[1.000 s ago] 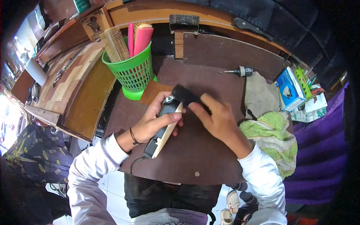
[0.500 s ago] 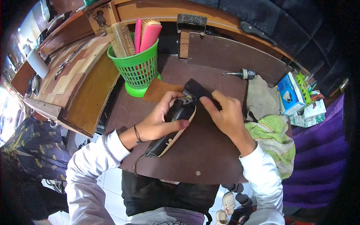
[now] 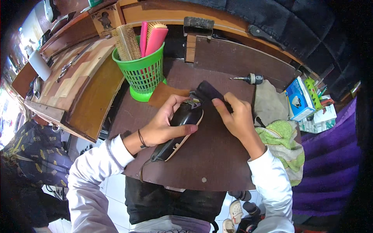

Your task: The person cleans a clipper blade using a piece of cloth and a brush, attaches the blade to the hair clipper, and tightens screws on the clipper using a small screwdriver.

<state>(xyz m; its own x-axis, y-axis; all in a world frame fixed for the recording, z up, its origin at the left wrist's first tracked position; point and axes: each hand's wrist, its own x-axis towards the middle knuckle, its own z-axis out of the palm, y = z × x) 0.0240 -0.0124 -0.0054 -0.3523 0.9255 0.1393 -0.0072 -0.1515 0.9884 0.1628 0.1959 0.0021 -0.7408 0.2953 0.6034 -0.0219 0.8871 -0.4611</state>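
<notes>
My left hand (image 3: 167, 126) is wrapped round a hair clipper (image 3: 182, 126) with a glossy black top and a cream underside. Its metal blade end (image 3: 193, 103) points away from me, and its cord trails off the near end over the table edge. In my right hand (image 3: 237, 118), thumb and fingers pinch a flat, dark, brush-like piece (image 3: 210, 92). That piece lies close against the blade end; whether bristles touch the blade cannot be made out. Behind my left fingers lies a brown leather-like scrap (image 3: 167, 95) on the dark brown table (image 3: 210, 155).
A green basket (image 3: 142, 73) with brushes and combs stands far left. At the right lie a dark tool with a drill-like tip (image 3: 252, 78), a grey cloth (image 3: 268, 103), a green-and-white towel (image 3: 281, 145) and a blue box (image 3: 301, 99). A wooden cabinet (image 3: 93, 105) borders the left.
My right hand and the dark brush-like piece have shifted slightly right, showing more of the clipper's blade end. My left hand keeps its hold on the clipper.
</notes>
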